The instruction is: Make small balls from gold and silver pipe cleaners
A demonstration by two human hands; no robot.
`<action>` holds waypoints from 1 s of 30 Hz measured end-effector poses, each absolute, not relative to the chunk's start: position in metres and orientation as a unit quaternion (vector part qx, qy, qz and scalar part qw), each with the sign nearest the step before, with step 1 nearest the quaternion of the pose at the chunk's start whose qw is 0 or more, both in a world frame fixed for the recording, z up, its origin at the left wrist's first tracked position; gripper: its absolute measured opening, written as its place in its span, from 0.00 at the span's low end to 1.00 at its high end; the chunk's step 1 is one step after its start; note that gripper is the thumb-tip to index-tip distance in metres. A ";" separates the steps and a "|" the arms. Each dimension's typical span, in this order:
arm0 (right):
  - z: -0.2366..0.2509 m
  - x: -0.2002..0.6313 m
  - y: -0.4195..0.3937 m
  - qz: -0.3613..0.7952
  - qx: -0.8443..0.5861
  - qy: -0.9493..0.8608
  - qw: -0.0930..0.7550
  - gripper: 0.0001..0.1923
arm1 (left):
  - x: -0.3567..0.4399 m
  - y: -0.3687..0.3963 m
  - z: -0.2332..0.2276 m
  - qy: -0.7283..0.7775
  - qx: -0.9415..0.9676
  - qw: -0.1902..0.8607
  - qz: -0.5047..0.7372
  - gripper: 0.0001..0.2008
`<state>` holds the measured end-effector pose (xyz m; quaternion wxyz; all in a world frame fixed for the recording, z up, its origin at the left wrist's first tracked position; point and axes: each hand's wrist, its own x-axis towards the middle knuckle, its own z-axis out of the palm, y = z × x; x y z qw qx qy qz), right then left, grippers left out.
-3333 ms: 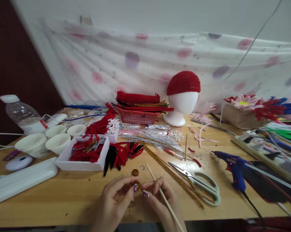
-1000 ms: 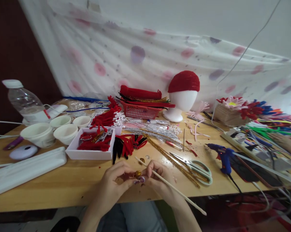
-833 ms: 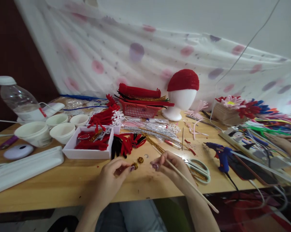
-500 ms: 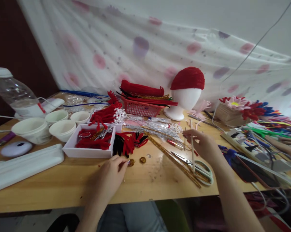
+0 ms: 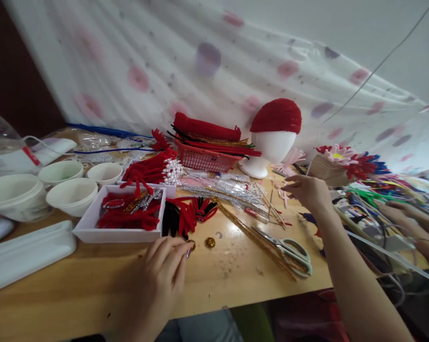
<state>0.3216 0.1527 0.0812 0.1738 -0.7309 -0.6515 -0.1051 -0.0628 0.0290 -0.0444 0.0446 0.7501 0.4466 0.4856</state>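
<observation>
Nearly closed, the left hand (image 5: 165, 267) pinches a gold coil (image 5: 192, 245).

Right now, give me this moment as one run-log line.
left hand: pinching gold coil | right hand: extended, nothing visibly held | second gold coil: on table | scissors: on table

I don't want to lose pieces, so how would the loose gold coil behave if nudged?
The loose gold coil looks small beside the left hand, so it's probably light. Its round outline suggests it might roll on edge. It resembles the gold tinsel stems, so it may give slightly if pinched.
</observation>
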 end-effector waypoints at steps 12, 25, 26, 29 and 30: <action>0.019 0.231 0.095 0.069 -0.596 -0.796 0.079 0.09 | -0.070 0.026 -0.049 0.423 0.772 0.023 0.473 0.16; 0.024 0.233 0.091 0.080 -0.575 -0.811 0.076 0.11 | -0.063 0.029 -0.049 0.412 0.764 -0.015 0.496 0.09; 0.024 0.231 0.089 0.078 -0.577 -0.810 0.076 0.10 | -0.063 0.029 -0.049 0.414 0.763 -0.022 0.497 0.09; 0.024 0.226 0.084 0.074 -0.585 -0.804 0.077 0.07 | -0.064 0.026 -0.049 0.424 0.757 -0.033 0.496 0.09; 0.025 0.226 0.083 0.071 -0.589 -0.801 0.080 0.07 | -0.065 0.025 -0.050 0.430 0.756 -0.031 0.492 0.10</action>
